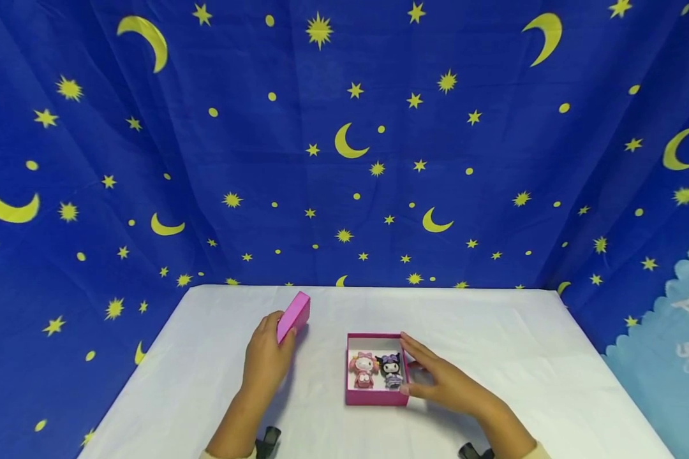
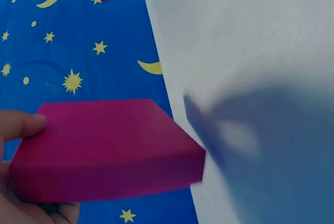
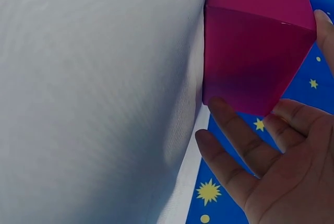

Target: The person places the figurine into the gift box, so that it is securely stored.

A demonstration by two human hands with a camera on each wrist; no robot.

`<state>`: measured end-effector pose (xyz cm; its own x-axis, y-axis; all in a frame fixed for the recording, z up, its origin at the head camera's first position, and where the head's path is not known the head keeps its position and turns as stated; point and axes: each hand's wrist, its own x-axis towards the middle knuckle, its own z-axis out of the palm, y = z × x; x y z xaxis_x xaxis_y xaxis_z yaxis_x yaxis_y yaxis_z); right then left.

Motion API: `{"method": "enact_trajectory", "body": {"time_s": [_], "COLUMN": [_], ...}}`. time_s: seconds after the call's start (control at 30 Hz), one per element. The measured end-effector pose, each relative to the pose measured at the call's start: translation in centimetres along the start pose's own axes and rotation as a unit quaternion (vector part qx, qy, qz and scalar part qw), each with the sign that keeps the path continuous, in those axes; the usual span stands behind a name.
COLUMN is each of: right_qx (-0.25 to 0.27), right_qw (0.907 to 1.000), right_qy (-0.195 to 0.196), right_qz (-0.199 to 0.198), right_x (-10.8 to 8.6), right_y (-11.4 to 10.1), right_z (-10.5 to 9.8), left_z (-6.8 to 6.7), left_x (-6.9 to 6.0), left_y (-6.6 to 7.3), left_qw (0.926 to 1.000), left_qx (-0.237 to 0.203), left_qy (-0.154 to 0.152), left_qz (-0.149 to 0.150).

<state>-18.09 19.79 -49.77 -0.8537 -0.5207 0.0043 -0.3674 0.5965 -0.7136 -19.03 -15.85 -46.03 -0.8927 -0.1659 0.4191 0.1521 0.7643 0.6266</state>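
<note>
My left hand (image 1: pixel 266 360) holds a pink box lid (image 1: pixel 294 317) tilted above the table, left of the box. In the left wrist view the thumb lies on top of the lid (image 2: pixel 109 145) and the other fingers are partly hidden beneath it. An open pink box (image 1: pixel 376 399) with a white inside stands on the table. Inside it are a pink figurine (image 1: pixel 364 373) and a black-and-purple figurine (image 1: pixel 392 370), side by side. At the box's right side is my right hand (image 1: pixel 453 386), its fingers extended and touching the wall and near corner.
A white cloth covers the table (image 1: pixel 321 421). Behind it hangs a blue curtain (image 1: pixel 298 178) with yellow moons and stars. A light-blue scalloped panel (image 1: pixel 666 344) with white lettering is at the right.
</note>
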Motion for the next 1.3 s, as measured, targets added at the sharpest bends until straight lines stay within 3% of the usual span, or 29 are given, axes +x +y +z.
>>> {"method": "enact_trajectory", "body": {"time_s": [0.2,0.7,0.93,1.3], "right_qx": [-0.003,0.002,0.005,0.005], "right_qw": [1.0000,0.9999,0.9999,0.9999], "right_qy": [0.001,-0.001,-0.001,0.002], "right_qz": [0.005,0.010,0.013,0.014], "right_x": [-0.1,-0.1,-0.2,-0.1], "right_y": [-0.2,0.0,0.1,0.0], "right_z": [0.0,0.2,0.2,0.1], "left_z": [-0.5,-0.5,-0.2,0.6], "left_x": [-0.2,-0.8,-1.2,-1.6], "left_y": [0.6,1.6,1.9,2.1], "left_qw": [0.9988,0.9914,0.9848,0.9777], "left_qx": [-0.026,-0.114,-0.144,-0.171], "left_qy": [-0.020,-0.036,-0.067,-0.106], "left_qz": [-0.035,-0.054,-0.070,-0.058]}}
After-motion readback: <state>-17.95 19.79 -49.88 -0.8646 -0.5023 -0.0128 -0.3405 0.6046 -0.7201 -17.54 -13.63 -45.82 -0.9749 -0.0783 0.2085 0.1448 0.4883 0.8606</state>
